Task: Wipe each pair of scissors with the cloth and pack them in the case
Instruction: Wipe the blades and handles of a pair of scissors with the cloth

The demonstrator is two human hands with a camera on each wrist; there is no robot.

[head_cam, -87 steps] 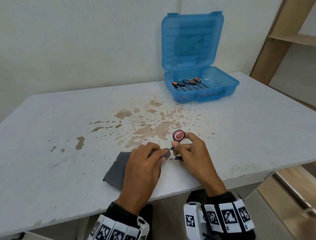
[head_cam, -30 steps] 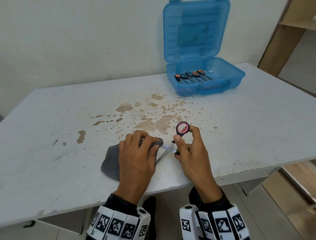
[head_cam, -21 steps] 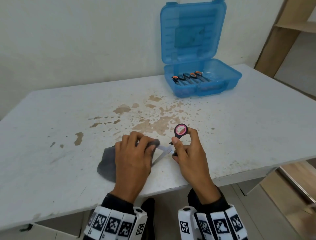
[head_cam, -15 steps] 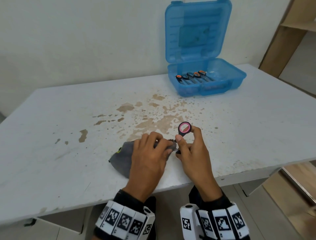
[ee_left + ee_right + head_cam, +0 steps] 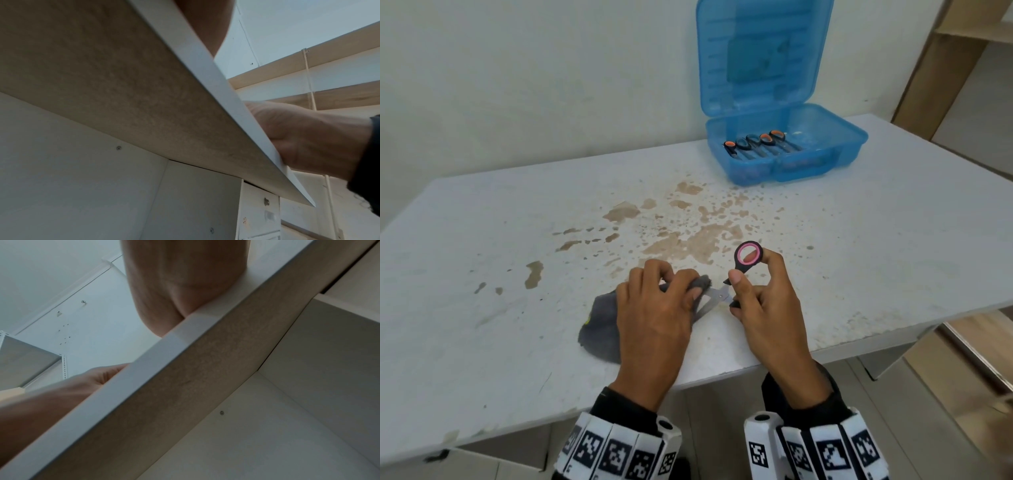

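Observation:
Near the table's front edge my right hand (image 5: 753, 291) holds a pair of scissors (image 5: 746, 258) with black handles and pink ring lining, blades spread apart and pointing left. My left hand (image 5: 674, 291) pinches a grey cloth (image 5: 602, 322) around one blade; the other steel blade (image 5: 709, 305) shows below it. At the back right stands the blue case (image 5: 825, 150), lid up, with several scissors (image 5: 756, 142) with orange and black handles lying in it. Both wrist views look up from below the table edge (image 5: 205, 73), and fingers are hidden there.
Brown stains (image 5: 688, 240) spread over the middle of the white table (image 5: 482, 240). A wooden shelf unit (image 5: 945, 51) stands at the far right. The table's front edge runs just under both wrists.
My left hand slid the cloth back left along the blade, baring steel near the pivot again. The right hand kept its hold on the handles.

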